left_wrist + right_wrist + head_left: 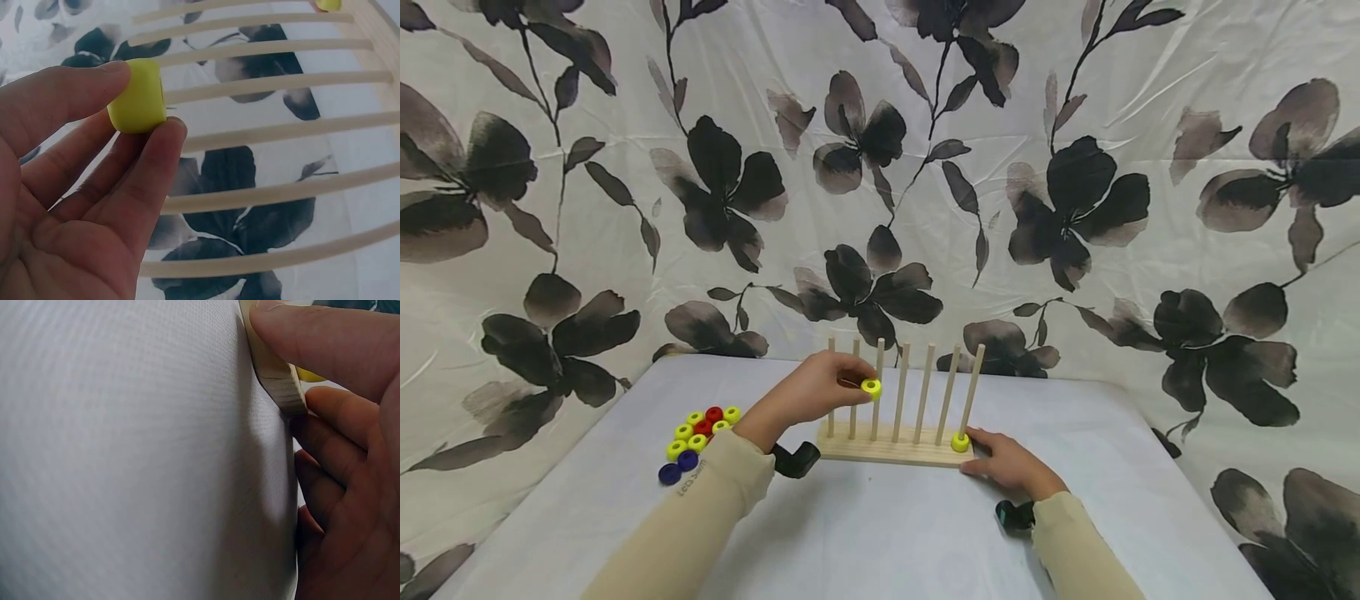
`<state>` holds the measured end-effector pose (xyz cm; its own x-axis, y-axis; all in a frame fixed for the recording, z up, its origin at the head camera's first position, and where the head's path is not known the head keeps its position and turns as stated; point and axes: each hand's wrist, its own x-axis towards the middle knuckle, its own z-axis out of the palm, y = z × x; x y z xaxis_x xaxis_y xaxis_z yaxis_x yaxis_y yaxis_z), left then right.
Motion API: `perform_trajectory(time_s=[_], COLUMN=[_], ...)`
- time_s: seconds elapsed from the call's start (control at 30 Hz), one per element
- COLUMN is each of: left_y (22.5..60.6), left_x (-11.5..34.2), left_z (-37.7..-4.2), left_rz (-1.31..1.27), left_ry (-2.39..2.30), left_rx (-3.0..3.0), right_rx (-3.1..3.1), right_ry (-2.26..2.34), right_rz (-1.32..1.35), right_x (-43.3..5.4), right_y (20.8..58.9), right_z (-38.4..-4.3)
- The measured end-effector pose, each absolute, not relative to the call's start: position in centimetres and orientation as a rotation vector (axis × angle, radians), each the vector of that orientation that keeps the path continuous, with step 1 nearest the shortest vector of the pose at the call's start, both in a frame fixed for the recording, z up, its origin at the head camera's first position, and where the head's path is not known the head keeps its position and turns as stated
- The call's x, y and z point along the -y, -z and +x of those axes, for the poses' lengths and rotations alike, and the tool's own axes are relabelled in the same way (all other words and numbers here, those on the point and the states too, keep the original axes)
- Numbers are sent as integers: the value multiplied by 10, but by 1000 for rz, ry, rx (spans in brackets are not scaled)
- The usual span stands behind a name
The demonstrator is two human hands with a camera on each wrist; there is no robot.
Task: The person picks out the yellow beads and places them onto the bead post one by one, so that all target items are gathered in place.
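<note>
My left hand [816, 382] pinches a yellow ring [871, 389] between thumb and fingertips, raised in front of the upright pegs. Close up in the left wrist view, this ring [139, 97] is thick and rounded, with its hole facing the pegs. The wooden peg rack [880, 451] has a flat base and several thin dowels in a row. Another yellow ring [960, 444] sits at the bottom of the rightmost peg. At that end my right hand [1011, 464] grips the base, thumb at the front edge and fingers round the end [284, 394].
Left of the rack, partly behind my left forearm, lies a group of loose rings: several yellow ones [677, 451], red ones [703, 427] and two blue ones [670, 474]. A white cloth covers the table [880, 533]. Behind it hangs a flower-patterned curtain [970, 225].
</note>
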<state>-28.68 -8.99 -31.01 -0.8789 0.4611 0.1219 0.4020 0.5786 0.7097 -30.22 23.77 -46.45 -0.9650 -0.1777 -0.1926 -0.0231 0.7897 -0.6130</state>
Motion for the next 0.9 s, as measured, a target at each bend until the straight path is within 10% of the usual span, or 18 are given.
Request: perform_trajectory(time_s=[0.9], left_y=[276], left_x=[38], left_z=[-297], left_rz=[945], left_ry=[-1164], left_rx=[-2730], right_rx=[-2752], right_ry=[928], right_rz=[-136], right_x=[-236], right_y=[466], right_z=[-306])
